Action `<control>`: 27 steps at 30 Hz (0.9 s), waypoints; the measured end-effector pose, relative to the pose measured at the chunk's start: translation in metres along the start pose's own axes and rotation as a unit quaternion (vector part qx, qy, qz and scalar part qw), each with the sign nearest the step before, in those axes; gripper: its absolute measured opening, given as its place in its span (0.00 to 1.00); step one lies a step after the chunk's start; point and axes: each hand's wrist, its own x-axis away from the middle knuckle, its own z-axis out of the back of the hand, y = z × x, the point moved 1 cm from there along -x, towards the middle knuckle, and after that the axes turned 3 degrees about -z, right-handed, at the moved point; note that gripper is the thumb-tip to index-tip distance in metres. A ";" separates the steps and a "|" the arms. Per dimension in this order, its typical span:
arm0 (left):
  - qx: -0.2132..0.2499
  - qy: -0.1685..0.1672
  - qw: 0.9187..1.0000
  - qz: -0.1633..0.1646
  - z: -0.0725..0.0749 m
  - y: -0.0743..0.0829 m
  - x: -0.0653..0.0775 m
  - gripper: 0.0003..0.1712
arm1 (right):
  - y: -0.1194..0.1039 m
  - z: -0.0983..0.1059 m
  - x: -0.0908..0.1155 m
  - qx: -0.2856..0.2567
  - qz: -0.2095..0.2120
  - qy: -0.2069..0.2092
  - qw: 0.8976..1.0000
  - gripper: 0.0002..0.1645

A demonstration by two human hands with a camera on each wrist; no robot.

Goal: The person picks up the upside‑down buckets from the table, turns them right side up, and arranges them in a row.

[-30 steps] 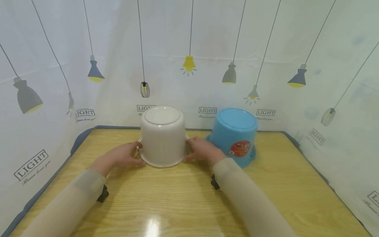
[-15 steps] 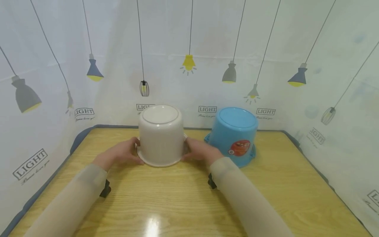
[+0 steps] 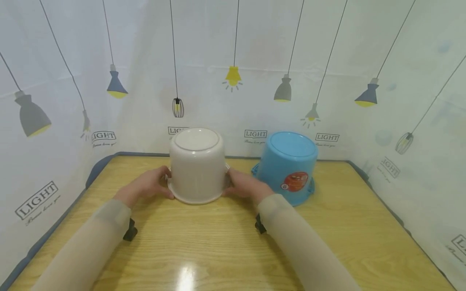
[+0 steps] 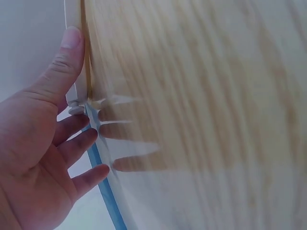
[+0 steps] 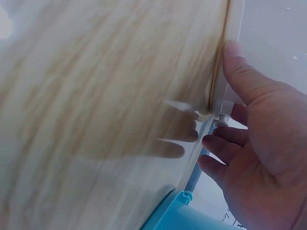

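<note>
Holding upturned white bucket point(image 3: 197, 171), blue bucket point(image 3: 282, 167) nearby

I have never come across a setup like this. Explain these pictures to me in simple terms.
No machine does the work here: you see a person's bare hands, the left hand and the right hand. The wide view comes from a camera worn on the head, looking forward and down. The two close-ups come from cameras worn on the wrists, one for each hand. On the wooden table stand a white bucket and, to its right, a blue bucket with a red sticker, both upside down. The hands hold the white bucket low, near its rim, one on each side.
</note>
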 end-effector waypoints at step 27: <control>0.095 0.048 0.994 -0.002 0.014 -0.003 0.016 0.48 | 0.009 0.000 -0.001 -0.115 -0.016 0.040 0.992 0.43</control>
